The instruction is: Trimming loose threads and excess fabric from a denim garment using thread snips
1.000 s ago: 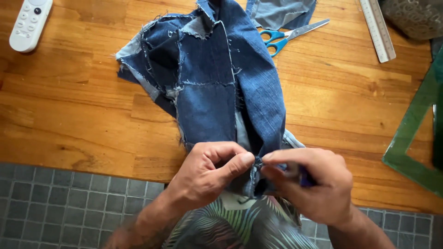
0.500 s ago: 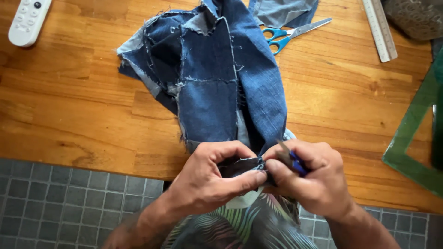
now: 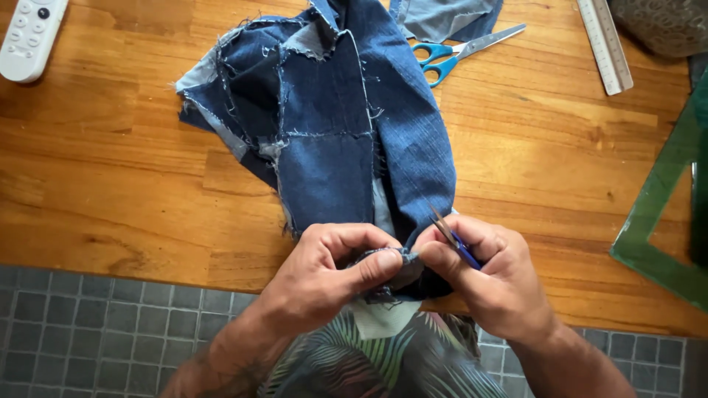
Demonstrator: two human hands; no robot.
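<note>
My left hand pinches the near edge of the patchwork denim piece at the wooden table edge, fingers closed tight on it, while my right hand grips a small blue-handled tool against that seam.

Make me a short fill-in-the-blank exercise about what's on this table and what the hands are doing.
1. Both hands pinch the near edge of a patchwork of blue ____ fabric.
2. The right hand also holds a small pointed tool with a ____ handle.
3. The scissors on the wooden table have ____ handles.
4. The white remote lies nearer the ____ hand.

Missing words: denim; blue; blue; left
</note>
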